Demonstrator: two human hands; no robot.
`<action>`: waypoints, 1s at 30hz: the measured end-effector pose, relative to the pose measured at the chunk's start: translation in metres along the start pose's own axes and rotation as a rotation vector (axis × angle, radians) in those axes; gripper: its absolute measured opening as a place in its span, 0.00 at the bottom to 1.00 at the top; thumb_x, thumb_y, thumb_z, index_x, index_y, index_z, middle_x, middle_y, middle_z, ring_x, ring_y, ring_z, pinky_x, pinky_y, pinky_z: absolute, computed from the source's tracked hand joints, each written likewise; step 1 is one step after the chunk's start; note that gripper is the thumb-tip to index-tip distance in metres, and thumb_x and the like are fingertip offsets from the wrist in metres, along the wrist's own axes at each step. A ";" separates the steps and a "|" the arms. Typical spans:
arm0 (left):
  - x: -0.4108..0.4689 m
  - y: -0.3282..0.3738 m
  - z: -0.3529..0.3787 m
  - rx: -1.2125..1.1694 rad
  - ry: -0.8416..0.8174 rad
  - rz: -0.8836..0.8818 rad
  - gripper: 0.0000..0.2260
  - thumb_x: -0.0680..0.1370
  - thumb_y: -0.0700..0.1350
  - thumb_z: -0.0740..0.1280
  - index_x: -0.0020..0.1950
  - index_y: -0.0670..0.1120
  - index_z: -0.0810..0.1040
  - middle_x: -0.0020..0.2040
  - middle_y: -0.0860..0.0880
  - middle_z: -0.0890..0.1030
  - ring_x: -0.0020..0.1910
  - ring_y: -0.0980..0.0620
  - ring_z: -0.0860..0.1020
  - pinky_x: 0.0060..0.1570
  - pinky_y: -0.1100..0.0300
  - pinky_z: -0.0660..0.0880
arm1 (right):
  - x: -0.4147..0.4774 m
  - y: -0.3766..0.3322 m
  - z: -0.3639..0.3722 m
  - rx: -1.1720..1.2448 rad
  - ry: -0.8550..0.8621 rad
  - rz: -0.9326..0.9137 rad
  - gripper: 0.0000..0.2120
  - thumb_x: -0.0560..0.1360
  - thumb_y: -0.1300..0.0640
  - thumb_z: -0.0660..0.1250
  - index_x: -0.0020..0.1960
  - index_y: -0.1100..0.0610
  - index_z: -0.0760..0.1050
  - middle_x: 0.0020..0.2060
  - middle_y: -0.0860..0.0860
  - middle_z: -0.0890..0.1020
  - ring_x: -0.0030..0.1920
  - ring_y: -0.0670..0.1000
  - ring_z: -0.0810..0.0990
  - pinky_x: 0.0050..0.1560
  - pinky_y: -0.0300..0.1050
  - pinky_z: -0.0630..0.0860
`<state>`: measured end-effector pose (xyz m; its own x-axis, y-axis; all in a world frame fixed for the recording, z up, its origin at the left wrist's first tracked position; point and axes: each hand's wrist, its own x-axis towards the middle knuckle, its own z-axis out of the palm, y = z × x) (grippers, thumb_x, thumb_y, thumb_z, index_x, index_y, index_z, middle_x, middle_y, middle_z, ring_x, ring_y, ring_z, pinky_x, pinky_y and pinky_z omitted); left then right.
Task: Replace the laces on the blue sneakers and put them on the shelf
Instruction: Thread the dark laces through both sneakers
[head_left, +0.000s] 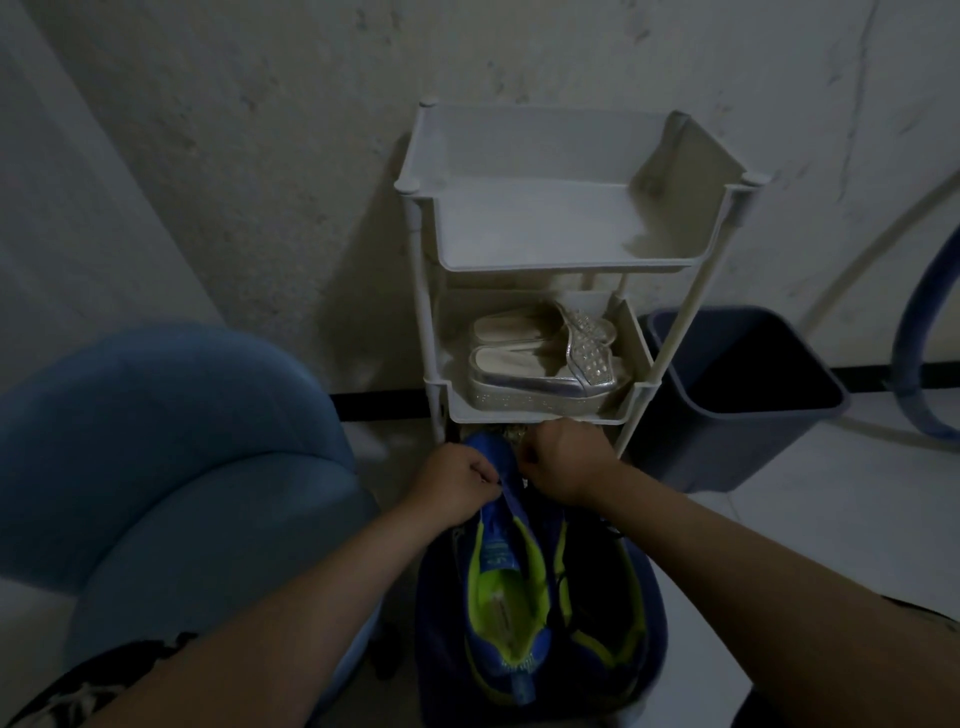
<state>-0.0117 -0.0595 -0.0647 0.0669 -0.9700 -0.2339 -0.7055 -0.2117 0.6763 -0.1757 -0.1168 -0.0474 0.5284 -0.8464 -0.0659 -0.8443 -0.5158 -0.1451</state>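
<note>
On my feed: mostly pairs, plus a few single items.

I count two hands, the left hand (457, 488) and the right hand (566, 462). There are two blue sneakers (511, 587) side by side and two silver sandals (540, 382) lying together. There is one white shelf rack (571, 267), with two trays in plain sight. Whether it has another tray lower down I cannot tell, since the hands hide that part. I also count one dark bin (727, 447), one blue upholstered seat (171, 457) and one blue curved tube (905, 353) at the right edge. The laces are too dark for me to count.
</note>
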 end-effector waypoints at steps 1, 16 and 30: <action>0.000 0.000 0.001 -0.013 0.005 -0.004 0.05 0.72 0.42 0.75 0.46 0.44 0.85 0.35 0.54 0.78 0.32 0.62 0.74 0.30 0.74 0.67 | -0.001 0.000 0.001 0.009 0.005 0.005 0.11 0.76 0.48 0.63 0.44 0.53 0.80 0.45 0.54 0.82 0.47 0.56 0.81 0.41 0.43 0.68; 0.000 -0.012 0.015 -0.188 0.104 -0.001 0.02 0.72 0.41 0.75 0.43 0.45 0.86 0.32 0.52 0.79 0.31 0.59 0.74 0.33 0.66 0.70 | -0.004 0.000 0.000 0.126 -0.140 0.023 0.08 0.76 0.51 0.65 0.48 0.50 0.82 0.47 0.53 0.83 0.49 0.54 0.81 0.45 0.44 0.76; 0.000 -0.007 0.023 -0.137 0.173 -0.032 0.03 0.73 0.39 0.72 0.44 0.44 0.86 0.37 0.50 0.82 0.34 0.59 0.75 0.37 0.65 0.69 | -0.001 -0.004 0.002 0.126 -0.044 0.166 0.12 0.70 0.42 0.73 0.46 0.49 0.84 0.45 0.49 0.84 0.48 0.51 0.82 0.45 0.43 0.75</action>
<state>-0.0230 -0.0554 -0.0849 0.2159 -0.9660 -0.1419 -0.5992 -0.2459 0.7619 -0.1724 -0.1140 -0.0489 0.3886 -0.9105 -0.1416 -0.9038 -0.3468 -0.2507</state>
